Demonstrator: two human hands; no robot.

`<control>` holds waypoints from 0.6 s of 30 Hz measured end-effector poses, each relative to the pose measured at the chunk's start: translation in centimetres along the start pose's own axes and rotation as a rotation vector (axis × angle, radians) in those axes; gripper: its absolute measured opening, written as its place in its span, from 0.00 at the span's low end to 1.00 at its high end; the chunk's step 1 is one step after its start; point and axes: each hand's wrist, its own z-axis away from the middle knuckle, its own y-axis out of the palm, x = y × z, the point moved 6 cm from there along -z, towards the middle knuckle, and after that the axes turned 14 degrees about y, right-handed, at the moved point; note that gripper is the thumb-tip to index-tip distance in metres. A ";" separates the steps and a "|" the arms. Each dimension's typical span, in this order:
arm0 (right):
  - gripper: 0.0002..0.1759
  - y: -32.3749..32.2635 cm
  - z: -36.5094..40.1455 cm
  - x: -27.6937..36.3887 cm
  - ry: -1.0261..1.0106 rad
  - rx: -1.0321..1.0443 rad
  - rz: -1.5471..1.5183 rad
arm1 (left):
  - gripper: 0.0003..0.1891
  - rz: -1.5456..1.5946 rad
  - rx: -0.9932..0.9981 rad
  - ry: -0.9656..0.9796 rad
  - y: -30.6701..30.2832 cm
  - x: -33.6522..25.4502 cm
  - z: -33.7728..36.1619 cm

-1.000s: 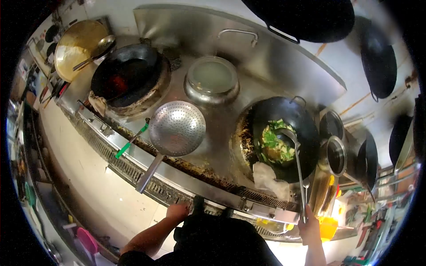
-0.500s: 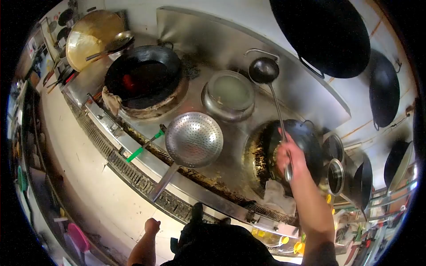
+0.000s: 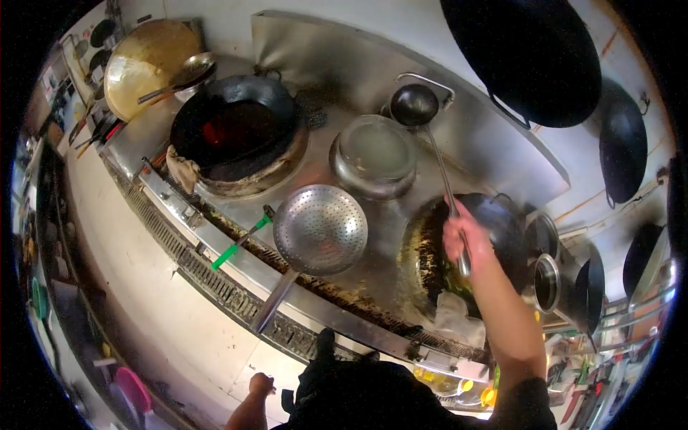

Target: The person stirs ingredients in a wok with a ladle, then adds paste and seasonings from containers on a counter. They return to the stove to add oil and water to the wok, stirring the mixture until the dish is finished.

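Note:
My right hand (image 3: 464,233) is wrapped round the handle of a long metal ladle (image 3: 414,106). The ladle's dark bowl points away from me, by the curved tap (image 3: 430,77) at the backsplash. Below this hand is a wok (image 3: 494,215) on the right burner, its inside partly hidden by my arm. A pale cloth (image 3: 459,319) lies on the wok's near edge. Low by my side hangs my left hand (image 3: 261,385), fingers curled; whether anything is in it I cannot make out.
A perforated skimmer (image 3: 320,229) lies across the stove's front edge beside a green-handled tool (image 3: 236,247). Behind it stands a metal pot (image 3: 376,190) with cloudy liquid. A large wok (image 3: 190,118) sits at left, and dark woks (image 3: 530,64) hang on the wall.
The ladle's bowl has swung slightly left and away, toward the back of the metal pot, with my right hand still on its handle. My view has shifted a little. My left hand stays low.

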 end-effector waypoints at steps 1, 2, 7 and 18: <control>0.30 -1.0 1.9 -1.0 0.009 -0.014 0.003 | 0.22 -0.545 0.202 0.132 -1.4 -5.3 1.5; 0.32 -2.2 3.8 -2.1 0.032 0.012 -0.032 | 0.23 -0.946 0.310 0.290 -4.3 -14.8 4.8; 0.35 -8.8 13.3 -7.0 -0.007 -0.023 -0.258 | 0.22 0.053 0.096 0.031 -4.6 -12.6 -0.7; 0.38 -16.0 29.1 -14.5 0.116 -0.701 0.537 | 0.05 0.298 0.180 -0.089 -2.8 -16.9 -5.3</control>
